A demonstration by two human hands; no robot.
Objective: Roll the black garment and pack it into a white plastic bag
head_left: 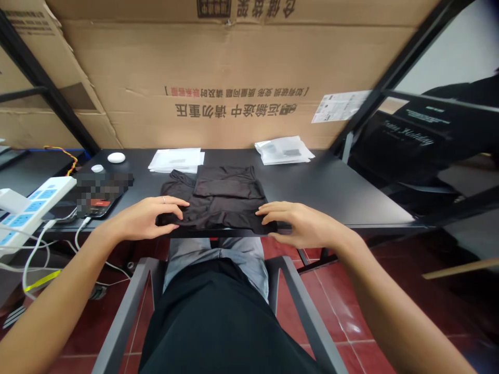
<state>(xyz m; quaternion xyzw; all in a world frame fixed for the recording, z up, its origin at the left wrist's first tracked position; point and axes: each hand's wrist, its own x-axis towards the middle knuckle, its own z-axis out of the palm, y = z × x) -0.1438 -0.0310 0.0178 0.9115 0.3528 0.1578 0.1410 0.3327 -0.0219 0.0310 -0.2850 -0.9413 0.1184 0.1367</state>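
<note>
A dark garment (222, 200) lies partly folded at the front edge of the black table (327, 192), with a folded panel on top of its far side. My left hand (158, 215) touches the garment's left edge, fingers apart and curved over the cloth. At the right edge rests my right hand (290, 221), its fingers also spread, fingertips on the fabric. Neither hand grips anything that I can see.
Behind the garment lie flat white packets (177, 160) and a clear plastic packet (284, 151). At the left are a phone (103, 200), a white power strip (35, 208) with cables and a white oval object (116, 157). Cardboard (234, 62) stands behind.
</note>
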